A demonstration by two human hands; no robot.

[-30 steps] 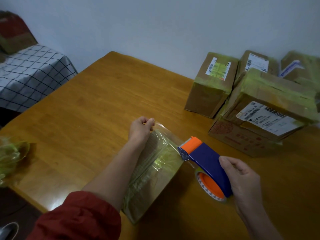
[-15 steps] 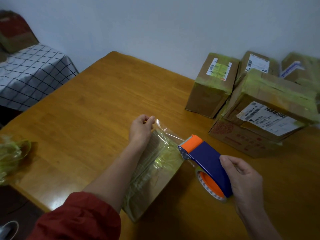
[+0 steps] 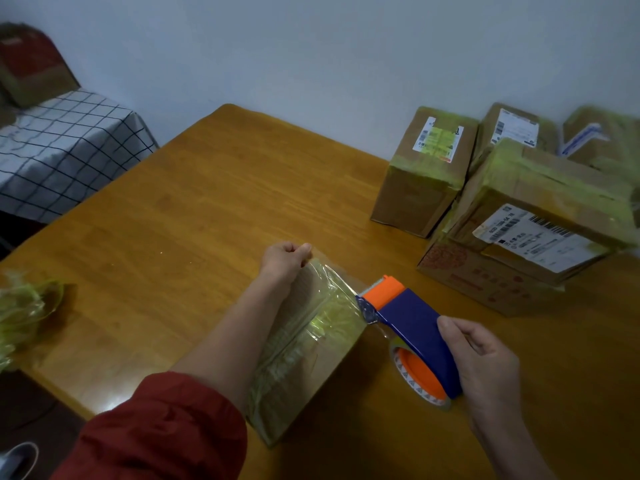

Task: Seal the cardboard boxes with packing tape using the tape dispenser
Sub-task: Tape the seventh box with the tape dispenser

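Clear tape (image 3: 334,284) pinched in left hand (image 3: 285,259) — blue dispenser (image 3: 412,320) gripped in right hand (image 3: 485,365)

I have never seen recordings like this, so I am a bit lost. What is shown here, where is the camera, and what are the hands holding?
No machine here: a person works with bare hands. All pictures come from one wide camera worn on the head, looking forward and down, so the arms enter from below. The left hand pinches the end of a clear tape strip at the far end of a cardboard box lying on the wooden table. The right hand grips a blue and orange tape dispenser beside that box. More taped boxes are piled at the far right, and a crumpled wad of tape lies at the left edge of the view.
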